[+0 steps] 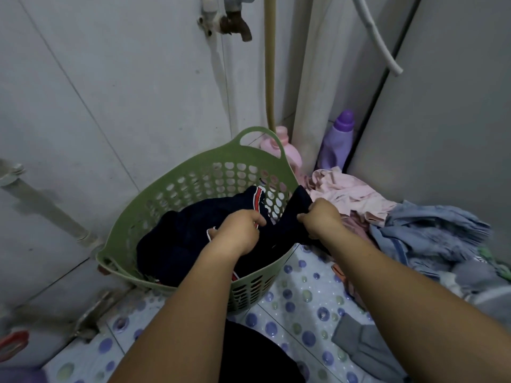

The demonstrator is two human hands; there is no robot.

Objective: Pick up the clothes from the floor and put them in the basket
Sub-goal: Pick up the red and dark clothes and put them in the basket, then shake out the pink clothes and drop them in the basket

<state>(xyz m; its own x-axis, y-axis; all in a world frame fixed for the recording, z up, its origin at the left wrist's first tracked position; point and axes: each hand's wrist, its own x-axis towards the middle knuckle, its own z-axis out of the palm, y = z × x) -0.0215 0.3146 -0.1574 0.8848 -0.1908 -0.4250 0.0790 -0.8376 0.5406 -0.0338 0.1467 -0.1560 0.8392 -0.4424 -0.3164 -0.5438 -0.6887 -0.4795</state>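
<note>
A green perforated basket (193, 178) stands tilted on the dotted floor against the wall. A dark navy garment (177, 239) with a red and white stripe lies mostly inside it, one part draped over the right rim. My left hand (237, 233) grips the garment over the basket's middle. My right hand (320, 217) grips its raised end at the right rim. To the right on the floor lie pink clothes (345, 194), blue clothes (431, 233) and a grey piece (362, 344).
A pink bottle (284, 147) and a purple bottle (337, 142) stand behind the basket by a white pipe (312, 87). A tap (235, 23) sticks out of the wall above. A grey appliance (442, 111) rises at the right.
</note>
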